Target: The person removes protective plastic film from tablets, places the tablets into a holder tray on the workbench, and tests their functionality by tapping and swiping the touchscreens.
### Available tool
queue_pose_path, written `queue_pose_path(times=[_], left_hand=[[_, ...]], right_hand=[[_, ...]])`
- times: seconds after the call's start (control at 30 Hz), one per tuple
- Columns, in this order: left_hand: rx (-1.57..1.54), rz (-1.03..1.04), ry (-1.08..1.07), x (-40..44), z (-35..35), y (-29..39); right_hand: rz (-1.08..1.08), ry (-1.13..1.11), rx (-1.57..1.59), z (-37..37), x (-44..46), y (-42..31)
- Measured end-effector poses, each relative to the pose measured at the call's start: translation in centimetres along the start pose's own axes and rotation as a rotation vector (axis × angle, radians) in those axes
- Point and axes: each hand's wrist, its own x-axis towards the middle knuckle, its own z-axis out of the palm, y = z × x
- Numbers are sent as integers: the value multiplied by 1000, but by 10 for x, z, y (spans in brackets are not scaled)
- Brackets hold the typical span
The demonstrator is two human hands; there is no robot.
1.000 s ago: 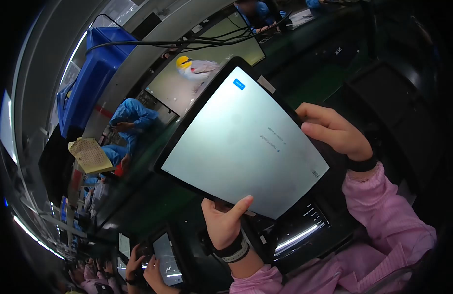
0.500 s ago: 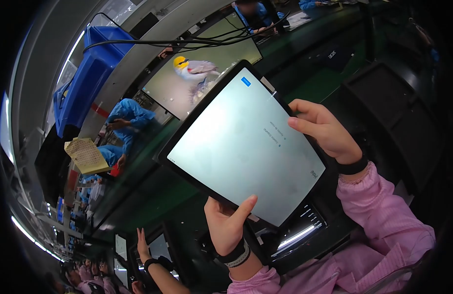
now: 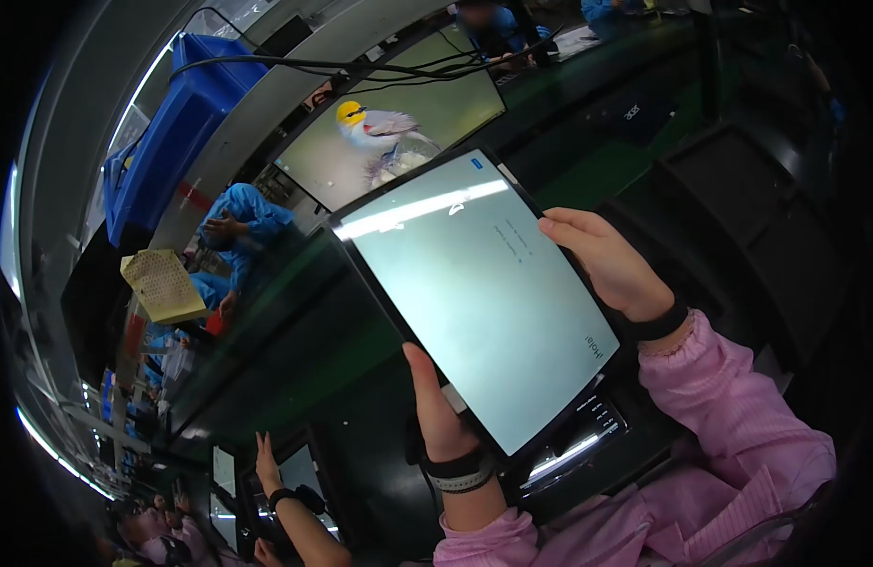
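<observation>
A tablet [image 3: 484, 321] with a black frame is held tilted in the air in front of me. Its lit screen shows "¡Hola!" near one edge, small lines of text and a blue button. My right hand [image 3: 614, 269] grips the right edge, thumb at the frame and the other fingers partly hidden behind. At the lower left edge, my left hand [image 3: 438, 406] supports it, thumb along the side and fingers mostly hidden beneath. Both wrists carry dark bands. Below the tablet lies another dark-screened device [image 3: 578, 439] with a bright reflection.
Behind the tablet stands a monitor [image 3: 299, 156] showing a bird. Black cables [image 3: 361, 65] cross above it near a blue bin [image 3: 162, 142]. Dark trays [image 3: 753, 203] lie at right. A co-worker's hand [image 3: 267, 465] is at lower left; people in blue sit across the bench.
The tablet has tilted and lowered at its far edge, and a bright light streak now crosses its screen. My left thumb has moved off the screen to the edge. My right hand has shifted slightly left.
</observation>
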Motion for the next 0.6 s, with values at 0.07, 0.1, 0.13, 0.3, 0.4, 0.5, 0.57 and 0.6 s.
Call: queue_pose_path(times=[0.07,0.1,0.13,0.3,0.4,0.5,0.57,0.6], left_hand=[[-32,-17,6,7,9,0],[-56,-25,21,10,7,0],[-79,-34,36,13,2,0],[-20,-49,121,21,-5,1],[17,-34,121,20,-2,3],[21,-40,114,21,-10,3],[-23,-80,66,22,-6,2],[-46,-105,45,22,-4,1]], right_hand=[[-108,61,-192,-2,3,7],[-226,130,-359,0,2,12],[-345,198,-525,2,-1,17],[-775,-419,-1054,23,-69,-25],[-803,-694,-1146,38,-82,-14],[-805,-712,-1182,42,-79,-1],[-748,-702,-1204,43,-78,-10],[-732,-656,-1244,45,-76,-19]])
